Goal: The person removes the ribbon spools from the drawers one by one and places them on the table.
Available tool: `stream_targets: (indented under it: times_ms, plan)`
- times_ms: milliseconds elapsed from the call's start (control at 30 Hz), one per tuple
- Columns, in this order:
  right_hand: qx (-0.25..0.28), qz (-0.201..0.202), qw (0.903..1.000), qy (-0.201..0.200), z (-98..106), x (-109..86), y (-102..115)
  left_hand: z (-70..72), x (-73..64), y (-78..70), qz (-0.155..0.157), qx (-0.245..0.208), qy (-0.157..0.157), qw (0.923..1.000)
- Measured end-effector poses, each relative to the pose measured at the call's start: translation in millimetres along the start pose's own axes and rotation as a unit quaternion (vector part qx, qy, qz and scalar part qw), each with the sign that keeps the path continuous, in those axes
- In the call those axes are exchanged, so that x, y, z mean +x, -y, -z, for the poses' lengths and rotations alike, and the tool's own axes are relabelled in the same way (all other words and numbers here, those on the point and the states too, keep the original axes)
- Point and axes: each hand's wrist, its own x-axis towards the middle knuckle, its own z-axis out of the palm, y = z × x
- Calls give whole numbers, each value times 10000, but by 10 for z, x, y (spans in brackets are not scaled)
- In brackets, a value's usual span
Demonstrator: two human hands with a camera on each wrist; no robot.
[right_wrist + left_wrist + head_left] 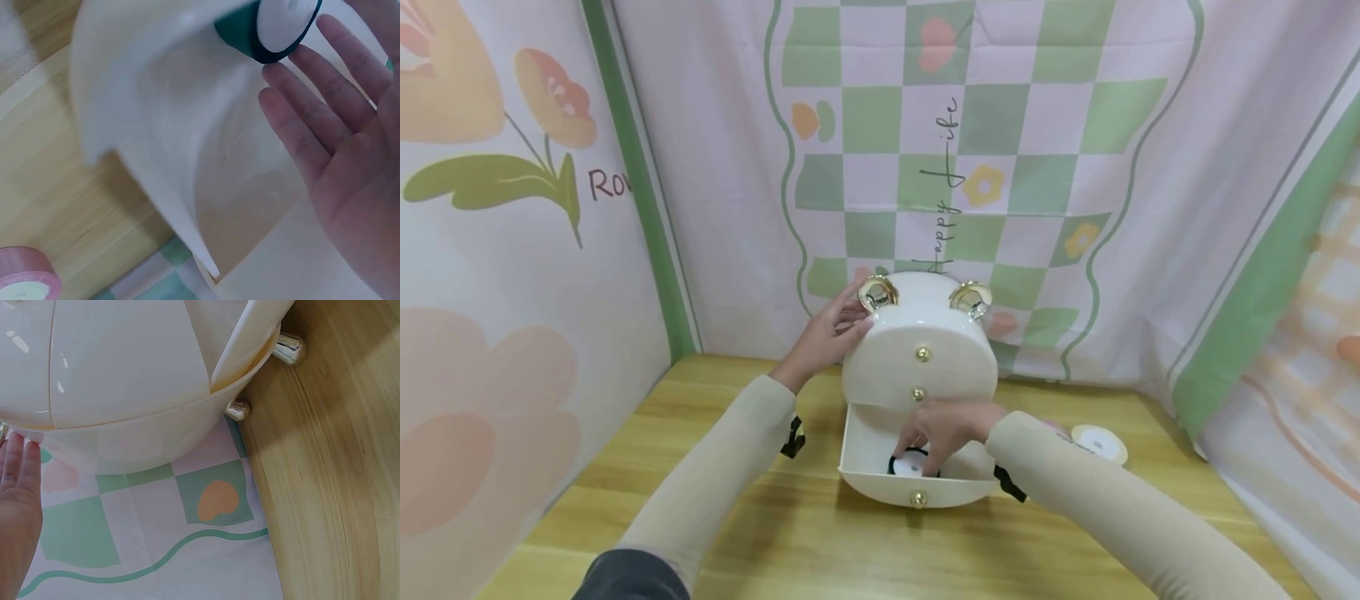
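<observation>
A white bear-shaped storage box (920,358) with gold ears and round gold knobs stands on the table, its bottom drawer (868,442) pulled out. My left hand (835,333) rests against the box's upper left side beside the ear; the left wrist view shows the fingers (28,464) at its edge. Reaching down into the drawer, my right hand (951,429) pinches a roll of dark green ribbon (247,31) with a white core. In the head view the drawer's front wall hides the roll's lower part.
To the right of the box, a cream roll (1099,444) lies on the wooden table (790,542). A pink ribbon roll (28,275) lies beside the drawer, mostly behind the right sleeve in the head view. Patterned curtains (730,167) hang behind and at both sides.
</observation>
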Motion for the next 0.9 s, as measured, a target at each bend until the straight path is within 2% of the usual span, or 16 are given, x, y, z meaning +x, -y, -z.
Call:
stream_targets:
  times_ms: [367, 600, 900]
  plan:
    - [-458, -94, 9989, -36, -45, -20, -28, 1, -4, -11, 53, -13, 6, 10000]
    - [-914, 140, 9955, -186, -94, -5, -32, -5, -2, 4, 27, -24, 15, 10000]
    - [-991, 147, 9944, -326, -103, -2, -29, -10, 9, 3, -23, -41, 6, 10000]
